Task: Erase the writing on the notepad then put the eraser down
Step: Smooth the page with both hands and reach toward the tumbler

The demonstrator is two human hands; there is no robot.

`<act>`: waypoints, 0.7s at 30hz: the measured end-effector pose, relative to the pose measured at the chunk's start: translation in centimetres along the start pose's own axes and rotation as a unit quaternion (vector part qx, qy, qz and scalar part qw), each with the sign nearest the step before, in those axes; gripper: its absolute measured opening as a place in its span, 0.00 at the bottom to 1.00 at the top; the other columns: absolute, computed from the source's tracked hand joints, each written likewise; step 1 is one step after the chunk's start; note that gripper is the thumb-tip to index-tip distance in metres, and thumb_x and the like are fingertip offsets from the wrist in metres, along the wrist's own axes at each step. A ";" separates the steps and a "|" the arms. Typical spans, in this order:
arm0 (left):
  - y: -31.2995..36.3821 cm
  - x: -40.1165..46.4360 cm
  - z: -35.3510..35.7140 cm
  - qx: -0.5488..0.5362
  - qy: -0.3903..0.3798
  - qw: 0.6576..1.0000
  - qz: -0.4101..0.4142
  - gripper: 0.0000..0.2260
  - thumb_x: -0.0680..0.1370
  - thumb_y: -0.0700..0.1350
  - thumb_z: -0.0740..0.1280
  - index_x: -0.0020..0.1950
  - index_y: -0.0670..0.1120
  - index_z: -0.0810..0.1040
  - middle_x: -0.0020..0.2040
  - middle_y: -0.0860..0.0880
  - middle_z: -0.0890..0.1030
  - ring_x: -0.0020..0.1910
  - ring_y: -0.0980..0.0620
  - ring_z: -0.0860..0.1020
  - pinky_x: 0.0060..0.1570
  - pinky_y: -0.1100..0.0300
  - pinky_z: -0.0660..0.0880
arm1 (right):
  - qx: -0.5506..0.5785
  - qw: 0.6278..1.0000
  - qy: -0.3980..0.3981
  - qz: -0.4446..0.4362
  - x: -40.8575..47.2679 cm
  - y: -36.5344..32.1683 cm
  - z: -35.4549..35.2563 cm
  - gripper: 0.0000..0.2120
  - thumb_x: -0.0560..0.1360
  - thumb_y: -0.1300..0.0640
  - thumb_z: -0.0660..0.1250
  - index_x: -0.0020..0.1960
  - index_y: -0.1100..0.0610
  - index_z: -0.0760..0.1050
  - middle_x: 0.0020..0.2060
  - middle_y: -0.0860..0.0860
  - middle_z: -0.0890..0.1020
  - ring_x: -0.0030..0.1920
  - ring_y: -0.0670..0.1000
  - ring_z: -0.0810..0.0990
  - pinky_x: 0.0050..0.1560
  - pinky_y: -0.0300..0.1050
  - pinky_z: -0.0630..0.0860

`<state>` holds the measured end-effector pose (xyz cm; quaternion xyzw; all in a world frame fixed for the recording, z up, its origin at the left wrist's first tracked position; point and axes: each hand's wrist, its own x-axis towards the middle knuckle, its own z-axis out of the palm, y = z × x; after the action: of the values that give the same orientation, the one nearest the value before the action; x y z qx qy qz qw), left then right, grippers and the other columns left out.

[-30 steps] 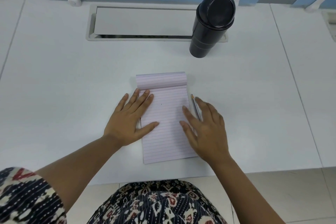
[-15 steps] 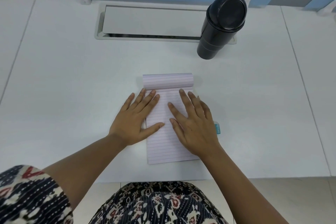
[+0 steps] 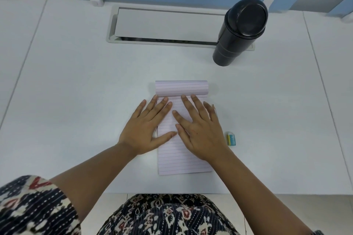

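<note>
A pale lilac lined notepad [image 3: 181,162] lies on the white desk in front of me, its top sheets rolled back at the far end. My left hand [image 3: 147,129] rests flat on the pad's left edge, fingers spread. My right hand [image 3: 198,129] lies flat across the pad's middle and right side, fingers spread and holding nothing. A small eraser [image 3: 231,138] in a blue and yellow sleeve lies on the desk just right of my right hand, apart from it. A pencil tip [image 3: 214,108] shows by my right little finger. No writing is visible on the exposed page.
A tall black lidded tumbler [image 3: 236,32] stands at the back right. A recessed cable tray with a grey flap [image 3: 166,25] runs along the back of the white desk [image 3: 76,101]. The desk's front edge is near my lap.
My right hand slid left and forward from the pad's right edge onto the page, uncovering the eraser on the desk. My left hand stayed on the pad's left side.
</note>
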<state>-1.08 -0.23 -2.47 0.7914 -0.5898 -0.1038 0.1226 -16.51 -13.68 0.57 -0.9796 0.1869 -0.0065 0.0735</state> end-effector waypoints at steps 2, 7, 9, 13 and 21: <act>0.0 0.0 0.1 -0.002 0.005 1.000 0.002 0.35 0.77 0.67 0.54 0.79 0.49 0.56 0.80 0.52 0.55 0.79 0.52 0.48 0.77 0.47 0.52 | 0.010 1.000 -0.002 -0.002 0.0 0.2 -0.1 0.21 0.79 0.47 0.54 0.69 0.49 0.71 0.76 0.55 0.62 0.76 0.57 0.56 0.73 0.56 0.53; 0.1 -0.1 0.0 -0.008 0.017 1.000 0.002 0.35 0.77 0.67 0.55 0.79 0.49 0.55 0.80 0.52 0.54 0.79 0.53 0.48 0.77 0.49 0.50 | 0.158 0.985 0.049 0.059 -0.4 0.3 -0.9 0.18 0.78 0.49 0.60 0.66 0.51 0.74 0.70 0.55 0.71 0.71 0.54 0.65 0.71 0.49 0.59; 0.2 -0.1 -0.2 -0.008 0.015 1.000 0.004 0.36 0.77 0.67 0.54 0.79 0.50 0.53 0.80 0.52 0.53 0.79 0.52 0.48 0.77 0.51 0.49 | 0.307 0.934 0.101 0.151 -0.7 0.5 -1.9 0.12 0.75 0.52 0.67 0.58 0.52 0.78 0.60 0.50 0.78 0.61 0.49 0.73 0.62 0.43 0.71; 0.4 0.1 -0.5 -0.002 0.025 1.000 0.001 0.35 0.78 0.67 0.53 0.79 0.50 0.53 0.80 0.51 0.54 0.79 0.52 0.48 0.77 0.52 0.48 | 0.477 0.825 0.104 0.283 -1.1 1.7 -3.8 0.06 0.71 0.55 0.74 0.46 0.54 0.80 0.44 0.44 0.83 0.43 0.41 0.78 0.40 0.30 0.74; 1.9 3.3 -2.5 0.013 0.058 0.998 0.005 0.36 0.78 0.68 0.50 0.80 0.49 0.53 0.80 0.50 0.53 0.79 0.50 0.49 0.76 0.51 0.48 | 0.495 0.808 0.171 0.271 -0.2 5.8 -8.3 0.03 0.71 0.58 0.74 0.38 0.53 0.82 0.34 0.43 0.84 0.37 0.38 0.79 0.37 0.30 0.73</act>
<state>-1.05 -3.75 0.43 0.7945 -0.5872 -0.0490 0.1469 -19.12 -20.10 7.95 -0.7030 0.4256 -0.2452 0.5144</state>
